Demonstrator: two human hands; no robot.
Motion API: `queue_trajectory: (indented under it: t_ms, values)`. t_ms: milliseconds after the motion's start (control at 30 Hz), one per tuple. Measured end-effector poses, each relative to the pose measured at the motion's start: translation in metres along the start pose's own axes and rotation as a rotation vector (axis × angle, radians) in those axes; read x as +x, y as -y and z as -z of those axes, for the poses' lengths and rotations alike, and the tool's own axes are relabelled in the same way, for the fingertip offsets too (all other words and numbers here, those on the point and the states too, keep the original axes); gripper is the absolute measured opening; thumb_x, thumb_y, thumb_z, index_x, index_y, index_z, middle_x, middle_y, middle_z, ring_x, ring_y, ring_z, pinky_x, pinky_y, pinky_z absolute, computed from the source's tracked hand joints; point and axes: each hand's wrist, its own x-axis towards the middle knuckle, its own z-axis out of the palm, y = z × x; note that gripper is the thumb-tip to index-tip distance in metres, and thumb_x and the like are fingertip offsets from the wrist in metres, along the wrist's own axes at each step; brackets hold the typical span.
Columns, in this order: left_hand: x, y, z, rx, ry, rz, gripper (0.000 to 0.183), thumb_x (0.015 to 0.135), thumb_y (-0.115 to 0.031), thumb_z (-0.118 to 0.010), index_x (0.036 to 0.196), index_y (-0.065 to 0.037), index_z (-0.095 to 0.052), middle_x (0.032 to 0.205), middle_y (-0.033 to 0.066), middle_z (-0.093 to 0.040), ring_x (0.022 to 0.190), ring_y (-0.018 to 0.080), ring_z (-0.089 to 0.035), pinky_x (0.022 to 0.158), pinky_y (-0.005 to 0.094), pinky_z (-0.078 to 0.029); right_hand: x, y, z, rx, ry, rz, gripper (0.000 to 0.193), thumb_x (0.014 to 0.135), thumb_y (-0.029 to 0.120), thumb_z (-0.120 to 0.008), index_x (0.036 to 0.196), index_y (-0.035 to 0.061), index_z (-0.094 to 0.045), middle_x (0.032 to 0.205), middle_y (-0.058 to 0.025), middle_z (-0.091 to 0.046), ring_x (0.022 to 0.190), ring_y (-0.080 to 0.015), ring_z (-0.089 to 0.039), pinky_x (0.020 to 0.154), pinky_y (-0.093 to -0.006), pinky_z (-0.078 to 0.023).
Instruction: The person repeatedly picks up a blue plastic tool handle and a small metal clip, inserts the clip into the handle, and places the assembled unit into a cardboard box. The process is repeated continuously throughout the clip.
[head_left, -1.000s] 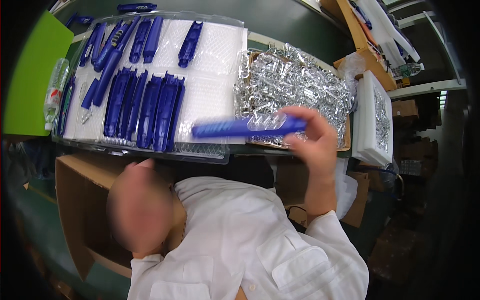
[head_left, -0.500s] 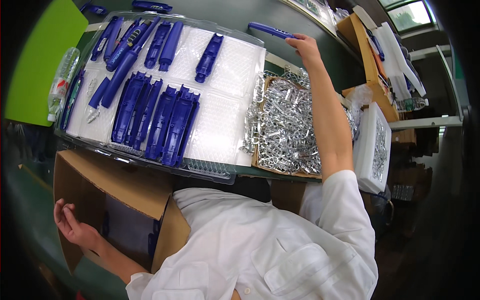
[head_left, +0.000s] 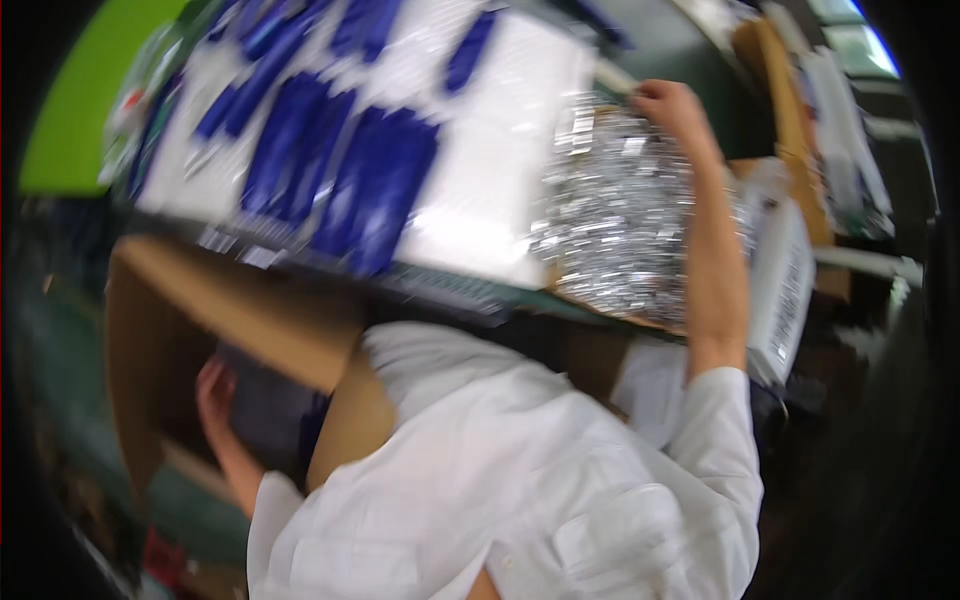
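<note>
My left hand [head_left: 214, 396] is inside the open cardboard box [head_left: 335, 360] at my lower left, its fingers smeared by motion. A dark blue thing [head_left: 313, 425], too blurred to name, is also inside the box. At the far edge of a heap of shiny metal clips [head_left: 625, 215], my right hand [head_left: 672, 108] has its fingers bent together; what they pinch, if anything, is hidden. A slim blue handheld device [head_left: 604, 22] lies on the bench beyond it, apart from the hand. Several blue plastic housing halves [head_left: 375, 190] rest on a white textured tray [head_left: 470, 215].
A white box [head_left: 785, 290] stands right of my right forearm. Behind it is a wooden shelf [head_left: 790, 120]. A clear bottle [head_left: 125, 120] and a bright green panel [head_left: 95, 90] are at the left.
My right hand has let go of the slim blue device and come nearer, to the clips. My left hand has moved right and into the cardboard box. The whole view has shifted and blurred.
</note>
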Motion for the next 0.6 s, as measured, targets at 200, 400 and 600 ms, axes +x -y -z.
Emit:
queue_trajectory:
  t_ms: [200,400,600]
  values:
    - [0.055,0.062,0.036,0.009,-0.566,0.114,0.023,0.097,-0.024,-0.063,0.109,-0.005,-0.071,0.093,0.0076,-0.076,0.074,0.0183,-0.07,0.062,0.0321,-0.055,0.052,-0.102,-0.024,0.083,0.035,0.258,0.034,0.09,0.017,-0.074,0.117,-0.0037,-0.071,0.103,-0.0134,-0.077,0.094,-0.0193,-0.07,0.085,-0.0327,-0.054]
    - [-0.023,0.156,0.168,0.064,-1.49,-0.026,0.024,0.099,-0.028,-0.063,0.104,-0.005,-0.068,0.083,0.0109,-0.071,0.066,0.0252,-0.067,0.06,0.0331,-0.055,0.027,-0.053,0.0,0.308,0.069,0.245,0.026,0.095,0.023,-0.071,0.104,-0.0012,-0.069,0.089,-0.0005,-0.065,0.084,-0.0103,-0.056,0.079,-0.0276,-0.046]
    - [0.022,0.144,0.166,-0.296,-1.017,-0.038,0.027,0.102,-0.032,-0.057,0.099,-0.007,-0.067,0.075,0.0082,-0.065,0.068,0.0245,-0.067,0.064,0.0383,-0.057,-0.092,-0.031,0.025,0.346,-0.396,0.12,0.03,0.1,0.028,-0.071,0.116,0.0017,-0.072,0.107,0.0005,-0.07,0.101,-0.0097,-0.06,0.096,-0.0248,-0.045]
